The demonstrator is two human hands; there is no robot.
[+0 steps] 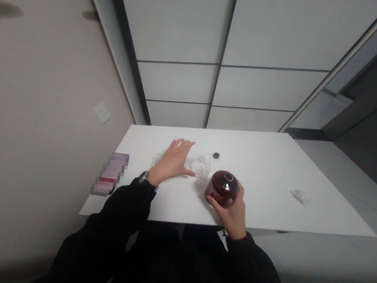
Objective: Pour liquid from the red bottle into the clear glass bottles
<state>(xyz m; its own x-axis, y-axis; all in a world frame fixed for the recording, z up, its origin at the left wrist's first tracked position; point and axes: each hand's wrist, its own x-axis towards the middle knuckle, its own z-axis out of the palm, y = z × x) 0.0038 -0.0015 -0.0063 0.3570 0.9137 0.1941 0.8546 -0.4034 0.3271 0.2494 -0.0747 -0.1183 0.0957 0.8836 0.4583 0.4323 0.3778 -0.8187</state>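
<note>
A dark red, glossy round container [223, 184] with a ring-like opening on its top stands near the front edge of the white table. My right hand [234, 212] is wrapped round its lower right side, thumb in front. Just left of it, a clear plastic tray [202, 163] lies on the table, partly hidden by my left hand [175, 159]. That hand is over the tray with its fingers spread and nothing gripped; whether it touches the plastic is unclear. A small black disc [216, 155] lies behind the container.
The white table [270, 163] has a crumpled clear wrapper [300, 196] on its right part. A blurred pinkish item [112, 173] is at the left edge. A wall with a socket [102, 113] borders the left side, and white panels [179, 81] rise behind.
</note>
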